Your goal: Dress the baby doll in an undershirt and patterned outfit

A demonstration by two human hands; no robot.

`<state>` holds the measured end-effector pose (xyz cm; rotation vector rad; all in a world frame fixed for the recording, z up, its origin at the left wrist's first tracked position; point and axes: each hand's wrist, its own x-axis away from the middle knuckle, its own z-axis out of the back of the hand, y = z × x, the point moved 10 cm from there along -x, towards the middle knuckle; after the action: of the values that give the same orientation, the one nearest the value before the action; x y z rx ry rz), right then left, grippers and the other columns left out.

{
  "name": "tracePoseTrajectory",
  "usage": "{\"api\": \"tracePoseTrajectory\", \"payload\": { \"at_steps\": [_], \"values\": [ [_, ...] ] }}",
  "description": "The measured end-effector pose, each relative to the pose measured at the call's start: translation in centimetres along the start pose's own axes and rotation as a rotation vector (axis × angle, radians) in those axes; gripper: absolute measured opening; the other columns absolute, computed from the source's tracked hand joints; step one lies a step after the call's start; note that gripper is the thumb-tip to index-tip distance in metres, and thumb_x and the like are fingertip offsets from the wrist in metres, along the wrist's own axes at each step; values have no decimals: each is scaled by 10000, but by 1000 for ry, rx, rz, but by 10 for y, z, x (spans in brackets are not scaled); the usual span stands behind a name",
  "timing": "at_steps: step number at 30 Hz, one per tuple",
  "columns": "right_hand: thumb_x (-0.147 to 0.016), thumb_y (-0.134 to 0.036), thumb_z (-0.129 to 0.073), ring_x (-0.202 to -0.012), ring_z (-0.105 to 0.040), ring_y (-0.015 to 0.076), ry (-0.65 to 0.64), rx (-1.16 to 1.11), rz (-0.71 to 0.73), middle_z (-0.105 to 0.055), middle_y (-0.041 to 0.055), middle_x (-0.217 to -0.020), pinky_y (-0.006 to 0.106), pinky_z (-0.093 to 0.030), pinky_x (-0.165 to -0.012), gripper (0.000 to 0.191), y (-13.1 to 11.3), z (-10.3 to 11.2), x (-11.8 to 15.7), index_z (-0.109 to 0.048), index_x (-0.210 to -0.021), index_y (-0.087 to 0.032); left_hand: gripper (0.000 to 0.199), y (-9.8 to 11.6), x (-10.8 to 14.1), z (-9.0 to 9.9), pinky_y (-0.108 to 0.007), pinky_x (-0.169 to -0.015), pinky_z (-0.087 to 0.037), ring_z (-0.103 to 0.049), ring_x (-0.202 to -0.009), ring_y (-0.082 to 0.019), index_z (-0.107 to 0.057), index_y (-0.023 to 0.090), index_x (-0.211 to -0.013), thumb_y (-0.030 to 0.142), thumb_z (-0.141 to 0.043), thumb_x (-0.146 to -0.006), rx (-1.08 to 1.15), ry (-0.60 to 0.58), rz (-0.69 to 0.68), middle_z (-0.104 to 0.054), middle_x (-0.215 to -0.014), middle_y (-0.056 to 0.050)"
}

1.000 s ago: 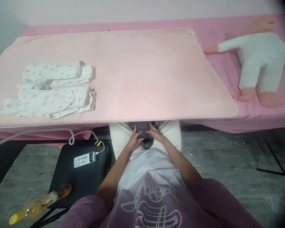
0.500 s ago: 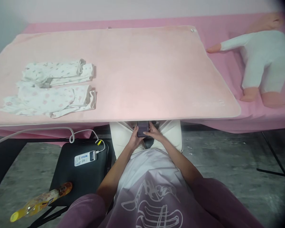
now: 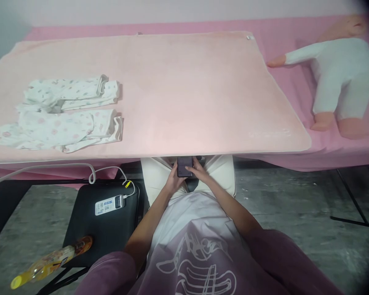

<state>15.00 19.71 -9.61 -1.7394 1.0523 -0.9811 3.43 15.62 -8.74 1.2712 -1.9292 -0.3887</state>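
A dark phone [image 3: 184, 167] is between my two hands, low over my lap at the table's front edge. My left hand [image 3: 174, 179] wraps round its left side. My right hand [image 3: 199, 170] holds its right side, with the thumb over the screen. Two folded stacks of white baby clothes lie at the left on the pale pink mat [image 3: 184, 94]: one with small dark prints [image 3: 70, 92], nearer me one with pink dots [image 3: 67, 127]. A doll in white clothing [image 3: 344, 73] lies at the right on the darker pink cloth [image 3: 295, 41].
To my left, a black stool [image 3: 110, 233] bears a white device [image 3: 110, 205] with a cable [image 3: 94, 172] plugged in. A bottle with a yellow cap [image 3: 49, 262] lies over the stool's edge. Thin black metal legs [image 3: 352, 196] stand at the right.
My right thumb has shifted slightly left over the phone's screen. The view has moved a little, so the clothes and stool sit slightly further left.
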Motion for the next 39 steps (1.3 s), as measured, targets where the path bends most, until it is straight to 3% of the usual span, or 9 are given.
{"api": "tracePoseTrajectory", "payload": {
  "at_steps": [3,6,12,17,24,29,35,39],
  "values": [
    [-872,-463,-839,-1430,-625,267,-44,-27,-1,-690,70,-1480,422,-483,-1294,637,-7,-1,4,-585,-1434,-300,740,-1,0,3,-429,-1094,-634,-678,-1415,-303,-510,387,-1714,527,-794,-1045,-33,26,0,-677,-1596,-71],
    [-848,-411,-855,-1457,-609,271,-79,-29,3,-677,71,-1513,413,-491,-1286,696,-10,-2,6,-579,-1475,-292,820,-1,0,5,-414,-1087,-634,-707,-1379,-288,-471,417,-1730,510,-850,-1009,-51,56,12,-685,-1583,-64],
    [-748,-437,-965,-1376,-641,278,-109,-23,-1,-679,99,-1480,413,-573,-1180,911,-7,-4,4,-550,-1544,-282,773,3,4,-5,-494,-1152,-608,-710,-1393,-331,-500,338,-1712,513,-805,-1024,6,-33,5,-715,-1532,-99],
    [-862,-518,-889,-1439,-610,276,-82,2,11,-684,87,-1499,409,-542,-1224,711,-12,-1,6,-604,-1472,-291,836,1,8,-5,-457,-1143,-605,-721,-1348,-272,-447,398,-1735,321,-829,-995,-30,-44,28,-722,-1521,-68],
    [-869,-553,-868,-1460,-619,282,-55,-22,-47,-684,62,-1554,444,-523,-1265,713,-7,0,6,-605,-1486,-312,684,4,5,-5,-485,-1121,-623,-691,-1365,-318,-554,298,-1684,477,-742,-1051,27,-36,-7,-710,-1535,-103],
    [-859,-525,-819,-1530,-587,277,-62,-81,-62,-633,53,-1641,427,-463,-1321,730,-7,-1,6,-618,-1530,-316,738,2,2,-1,-425,-1066,-647,-691,-1374,-292,-521,372,-1698,496,-811,-1030,-31,24,-21,-688,-1579,-71],
    [-841,-480,-814,-1501,-616,285,-50,-107,-97,-664,49,-1615,417,-529,-1253,745,-5,-1,7,-614,-1539,-317,783,2,4,-3,-426,-1101,-624,-676,-1419,-300,-498,387,-1717,535,-824,-1020,-26,-2,-9,-687,-1588,-68],
    [-831,-471,-797,-1469,-631,291,-30,-109,-119,-684,47,-1579,405,-592,-1161,699,-2,3,7,-632,-1489,-307,939,2,9,-8,-464,-1154,-591,-695,-1388,-292,-423,420,-1762,341,-896,-955,-47,-39,3,-698,-1567,-71]
  ]
}}
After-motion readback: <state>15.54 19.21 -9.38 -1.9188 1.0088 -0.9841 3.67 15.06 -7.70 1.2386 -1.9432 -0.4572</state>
